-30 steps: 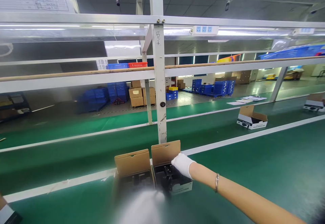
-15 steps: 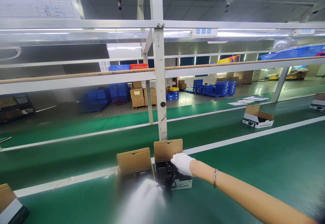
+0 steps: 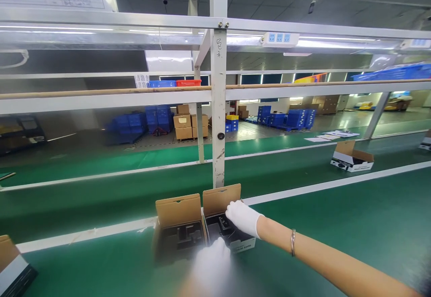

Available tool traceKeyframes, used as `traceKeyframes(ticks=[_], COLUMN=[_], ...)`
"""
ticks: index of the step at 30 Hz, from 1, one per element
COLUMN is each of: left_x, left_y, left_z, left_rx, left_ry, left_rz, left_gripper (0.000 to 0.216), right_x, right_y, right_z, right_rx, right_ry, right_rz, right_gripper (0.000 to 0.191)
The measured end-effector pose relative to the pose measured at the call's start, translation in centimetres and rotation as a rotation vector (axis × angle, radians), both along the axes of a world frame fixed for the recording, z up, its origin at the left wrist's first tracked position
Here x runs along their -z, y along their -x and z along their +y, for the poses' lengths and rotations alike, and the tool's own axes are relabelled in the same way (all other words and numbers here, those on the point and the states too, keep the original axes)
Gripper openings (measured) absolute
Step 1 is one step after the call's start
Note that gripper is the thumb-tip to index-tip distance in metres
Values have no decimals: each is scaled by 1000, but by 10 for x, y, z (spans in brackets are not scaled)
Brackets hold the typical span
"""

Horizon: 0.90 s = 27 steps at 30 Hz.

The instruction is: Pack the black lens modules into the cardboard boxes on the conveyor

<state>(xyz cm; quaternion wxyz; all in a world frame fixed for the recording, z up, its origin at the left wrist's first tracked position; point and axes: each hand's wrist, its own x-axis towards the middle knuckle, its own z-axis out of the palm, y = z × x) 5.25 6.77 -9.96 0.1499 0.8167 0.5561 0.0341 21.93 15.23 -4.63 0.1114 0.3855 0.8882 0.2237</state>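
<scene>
Two open cardboard boxes stand side by side on the green belt (image 3: 336,225), lids up. The left box (image 3: 179,225) shows a black moulded insert. My right hand (image 3: 243,217), in a white glove, rests on the black contents of the right box (image 3: 224,218) at its right rim. My left hand (image 3: 212,265), also gloved and strongly blurred, is close to the camera in front of the right box's near edge; whether it holds anything I cannot tell.
A white upright post (image 3: 218,108) rises just behind the boxes. Another open box (image 3: 352,157) lies on the belt at far right, and a box corner (image 3: 13,270) shows at the lower left. Blue crates and cartons are stacked in the background.
The dark object seen near my left hand is no longer visible; that hand has shifted right toward the right box. My right hand stays on the right box. The far box drifted right.
</scene>
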Motion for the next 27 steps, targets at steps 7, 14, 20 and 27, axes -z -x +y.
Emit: traceKeyframes(ticks=[7,14,20,27], left_x=[12,23,26,28], left_y=[4,11,12,13], left_z=[5,12,16,14], left_rx=[26,115,132,125], left_ry=[-77,-79,-64,1], left_rz=[99,146,168,173], left_gripper=[32,30,32,43], right_x=[1,-37,-27,-19], right_y=[11,-6,-3,0], right_z=[6,22,38,37], right_rx=[23,110,127,78], right_ry=[119,337,432,478], right_rz=[-43,-2,-26,-66], right_gripper=[22,36,42,38])
